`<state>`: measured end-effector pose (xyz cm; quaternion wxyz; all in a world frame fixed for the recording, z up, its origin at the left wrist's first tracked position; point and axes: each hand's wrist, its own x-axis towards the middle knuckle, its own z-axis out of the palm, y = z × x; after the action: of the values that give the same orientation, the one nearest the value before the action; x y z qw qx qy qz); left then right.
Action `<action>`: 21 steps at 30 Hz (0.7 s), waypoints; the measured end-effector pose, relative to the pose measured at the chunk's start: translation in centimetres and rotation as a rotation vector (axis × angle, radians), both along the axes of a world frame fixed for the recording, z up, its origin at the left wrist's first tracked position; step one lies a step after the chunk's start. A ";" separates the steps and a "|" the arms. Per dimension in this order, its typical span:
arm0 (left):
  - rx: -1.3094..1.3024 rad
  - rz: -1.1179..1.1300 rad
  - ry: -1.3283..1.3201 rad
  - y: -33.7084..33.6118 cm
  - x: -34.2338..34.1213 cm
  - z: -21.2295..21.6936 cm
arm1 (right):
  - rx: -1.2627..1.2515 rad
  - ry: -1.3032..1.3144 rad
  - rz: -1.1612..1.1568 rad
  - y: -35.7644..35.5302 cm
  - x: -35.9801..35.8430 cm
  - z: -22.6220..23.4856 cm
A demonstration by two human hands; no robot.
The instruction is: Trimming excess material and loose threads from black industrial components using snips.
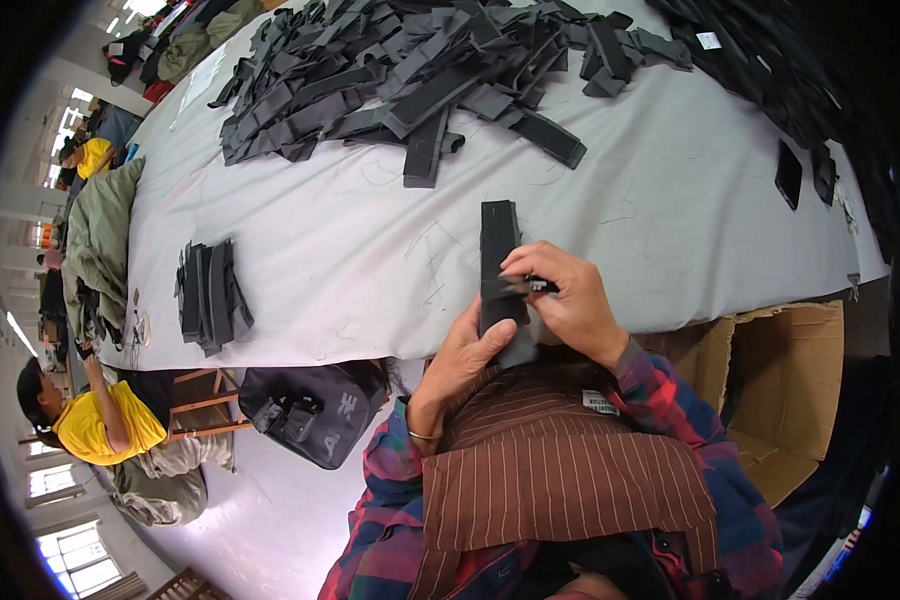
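My left hand (462,362) grips the near end of a long black fabric strip (497,250) that lies on the edge of the white table (350,250). My right hand (568,300) rests on the strip's right side and pinches a small dark tool (532,286) against it. Both hands sit at the table's near edge, above my brown striped apron (560,470).
A large heap of black fabric strips (410,70) covers the far table. A small neat stack of strips (210,295) lies at left. An open cardboard box (780,390) stands at right, a black bag (315,410) below. A person in yellow (100,420) sits at left.
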<state>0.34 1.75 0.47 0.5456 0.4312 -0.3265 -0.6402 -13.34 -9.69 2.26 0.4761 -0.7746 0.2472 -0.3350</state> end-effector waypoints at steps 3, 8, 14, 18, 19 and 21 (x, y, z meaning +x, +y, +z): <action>0.123 0.115 0.004 -0.2 -0.2 0.7 | 0.158 -0.026 -0.061 -0.5 0.3 0.0; -0.123 0.213 -0.417 -0.8 1.2 -1.3 | 0.405 -0.109 -0.059 -0.9 0.6 1.2; -0.462 0.141 -0.957 -1.3 3.0 2.2 | 0.896 -0.323 0.037 -1.4 0.0 2.2; -0.353 -0.004 -0.568 -1.1 2.6 3.8 | 0.878 -0.276 0.063 -2.7 0.1 2.0; -0.238 0.105 -0.476 -1.1 2.1 2.9 | 0.875 -0.277 0.063 -2.6 0.6 1.7; -0.125 0.211 -0.381 -1.1 2.0 1.9 | 0.088 -0.205 -0.256 -2.3 1.7 0.9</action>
<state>2.34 0.61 2.41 0.5637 0.5412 -0.4159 -0.4652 -11.62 -11.96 3.16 0.4856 -0.6770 0.3085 -0.4591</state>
